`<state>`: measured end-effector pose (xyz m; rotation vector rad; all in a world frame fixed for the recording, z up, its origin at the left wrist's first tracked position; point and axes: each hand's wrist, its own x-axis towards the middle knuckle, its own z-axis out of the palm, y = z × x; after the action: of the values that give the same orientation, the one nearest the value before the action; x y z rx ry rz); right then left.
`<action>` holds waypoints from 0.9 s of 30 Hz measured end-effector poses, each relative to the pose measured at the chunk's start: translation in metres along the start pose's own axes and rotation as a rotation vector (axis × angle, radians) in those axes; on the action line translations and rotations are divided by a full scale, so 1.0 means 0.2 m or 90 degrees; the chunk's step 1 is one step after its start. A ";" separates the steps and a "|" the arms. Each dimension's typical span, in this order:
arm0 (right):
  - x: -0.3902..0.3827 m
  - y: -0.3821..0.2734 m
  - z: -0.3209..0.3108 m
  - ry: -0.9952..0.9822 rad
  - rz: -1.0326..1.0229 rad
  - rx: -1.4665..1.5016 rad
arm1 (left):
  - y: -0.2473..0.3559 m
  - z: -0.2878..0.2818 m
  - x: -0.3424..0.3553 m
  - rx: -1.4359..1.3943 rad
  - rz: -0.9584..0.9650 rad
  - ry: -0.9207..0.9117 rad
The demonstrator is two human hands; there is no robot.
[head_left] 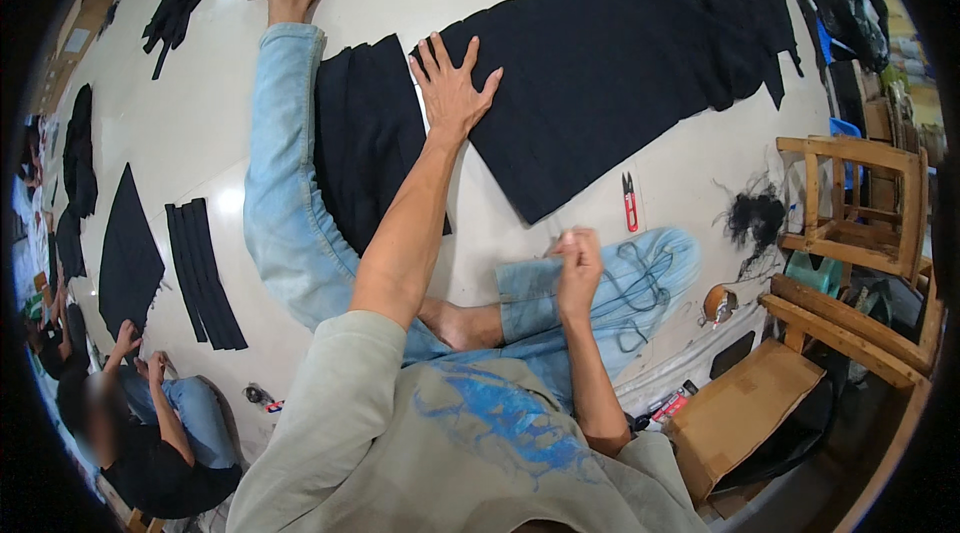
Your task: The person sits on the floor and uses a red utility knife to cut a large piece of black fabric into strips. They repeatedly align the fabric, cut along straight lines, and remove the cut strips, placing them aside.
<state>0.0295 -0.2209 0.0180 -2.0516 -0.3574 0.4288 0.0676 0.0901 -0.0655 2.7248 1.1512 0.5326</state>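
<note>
Co-worker (150, 473): seated at far left, well apart.
Strips (205, 273): black, laid side by side on the floor (215, 148).
Panel (360, 123): black, lying just inside the left leg of the jeans (285, 123), partly hidden.
Left hand (455, 98): resting flat with fingers apart on the left edge of the cloth (600, 83), clamped on nothing; likely to drag in a crease if slid under weight.
Cloth: black, spread across the floor from the left hand rightward, bunched at far right; apt to skew if pulled from there.
Right hand (580, 268): curled and blurred above the jeans, near the cloth; cannot tell whether closed on anything.
Snips (630, 208): red, lying near the lower edge of the cloth; could nick if pushed against.
Thread (650, 283): looped over the right knee; might knot if drawn fast.
Tangle (757, 218): dark, heaped near the stool (850, 149).
</note>
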 end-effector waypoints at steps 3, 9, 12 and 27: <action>0.05 -0.15 0.05 0.118 0.052 0.482 | 0.00 -0.01 -0.01 -0.002 -0.022 -0.008; 0.14 -0.10 0.04 0.079 0.199 0.890 | 0.00 0.03 0.00 -0.013 -0.045 -0.012; 0.06 -0.06 -0.02 0.090 0.222 0.852 | 0.00 0.02 0.02 -0.013 -0.065 -0.047; -0.31 0.00 -0.36 0.150 0.216 0.764 | 0.01 0.04 0.00 -0.043 -0.053 -0.031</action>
<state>0.0051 -0.3030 0.0613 -0.9449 0.3531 0.4388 0.0721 0.0894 -0.0715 2.6054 1.2072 0.4823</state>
